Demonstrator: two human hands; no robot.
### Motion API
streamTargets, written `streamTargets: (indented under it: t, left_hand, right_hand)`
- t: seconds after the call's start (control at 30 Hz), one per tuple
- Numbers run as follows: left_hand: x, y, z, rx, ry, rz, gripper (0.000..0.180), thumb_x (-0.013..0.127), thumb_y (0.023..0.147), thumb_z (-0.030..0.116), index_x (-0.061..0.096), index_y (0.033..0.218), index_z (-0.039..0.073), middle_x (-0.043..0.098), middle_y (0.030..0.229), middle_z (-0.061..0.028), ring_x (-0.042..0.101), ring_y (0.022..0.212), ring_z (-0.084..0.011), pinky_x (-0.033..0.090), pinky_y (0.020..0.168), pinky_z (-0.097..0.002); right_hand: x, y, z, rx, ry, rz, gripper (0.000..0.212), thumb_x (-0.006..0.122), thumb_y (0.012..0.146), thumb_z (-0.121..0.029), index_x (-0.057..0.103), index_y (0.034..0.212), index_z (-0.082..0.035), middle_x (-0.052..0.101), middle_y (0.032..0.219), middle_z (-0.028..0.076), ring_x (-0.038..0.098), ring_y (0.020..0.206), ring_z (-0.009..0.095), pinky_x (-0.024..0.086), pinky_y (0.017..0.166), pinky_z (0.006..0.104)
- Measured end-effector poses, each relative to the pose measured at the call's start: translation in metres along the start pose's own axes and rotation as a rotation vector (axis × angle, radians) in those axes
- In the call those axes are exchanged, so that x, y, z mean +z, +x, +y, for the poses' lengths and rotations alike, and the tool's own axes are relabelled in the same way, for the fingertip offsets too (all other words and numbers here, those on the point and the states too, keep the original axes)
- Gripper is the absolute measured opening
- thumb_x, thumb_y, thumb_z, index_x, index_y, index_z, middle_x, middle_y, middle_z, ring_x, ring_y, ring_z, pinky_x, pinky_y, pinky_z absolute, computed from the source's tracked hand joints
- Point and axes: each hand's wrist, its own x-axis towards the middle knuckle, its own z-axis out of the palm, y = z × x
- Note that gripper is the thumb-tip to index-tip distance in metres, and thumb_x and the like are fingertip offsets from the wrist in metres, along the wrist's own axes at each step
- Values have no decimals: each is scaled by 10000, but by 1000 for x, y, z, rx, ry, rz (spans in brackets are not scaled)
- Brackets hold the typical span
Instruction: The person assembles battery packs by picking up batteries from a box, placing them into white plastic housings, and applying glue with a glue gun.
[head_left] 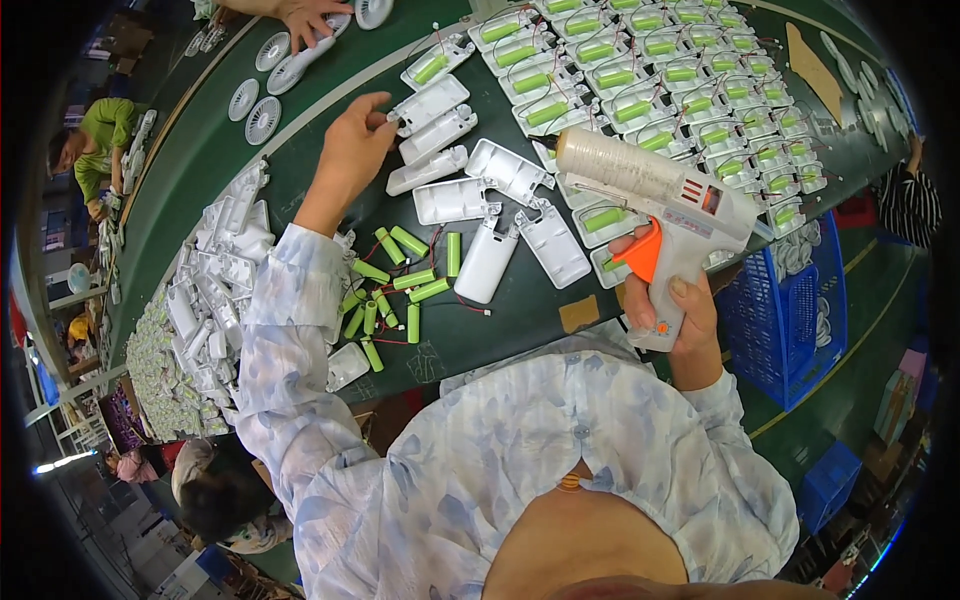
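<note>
My right hand [690,310] grips a white hot glue gun [705,215] by its handle, fingers at the orange trigger [642,255]. The gun's nozzle end points left, above the rows of shells. My left hand [355,150] is curled at the end of a white plastic shell [432,105], its thumb and finger at the shell's edge. Below that lie several more empty white shells, such as one back-up shell [487,260] and one open shell [553,243]. Loose green battery cells [410,280] with thin wires lie between these and my left forearm.
Rows of shells fitted with green cells [660,85] cover the far right of the dark green table [430,365]. White shells [220,270] are heaped at left. Another person's hand [305,20] touches white parts beyond, near round fan grilles [263,120]. A blue crate [785,320] stands right.
</note>
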Motion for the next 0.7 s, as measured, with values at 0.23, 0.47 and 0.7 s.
streamTargets:
  t: [0.23, 0.47, 0.7]
  left_hand:
    - [4, -14, 26, 344, 263, 113, 158, 698, 849, 137, 720, 978, 48, 652, 907, -133, 664, 769, -261, 530, 703, -366]
    - [22, 7, 46, 367, 739, 9, 164, 616, 849, 96, 728, 965, 68, 664, 1018, -144, 669, 903, -351, 541, 788, -445]
    - [25, 5, 50, 359, 751, -28, 211, 617, 829, 80, 703, 1021, 70, 672, 1020, -140, 666, 931, -345, 533, 800, -443]
  right_hand:
    - [1, 3, 2, 7, -8, -34, 637, 664, 854, -268, 434, 1372, 23, 540, 1321, 315, 577, 589, 137, 490, 538, 257]
    - [7, 4, 3, 6, 9, -44, 646, 671, 849, -259, 431, 1375, 28, 545, 1320, 316, 583, 594, 145, 497, 543, 266]
    - [7, -1, 1, 8, 18, -23, 636, 666, 843, -242, 435, 1373, 21, 543, 1328, 314, 590, 602, 151, 499, 548, 266]
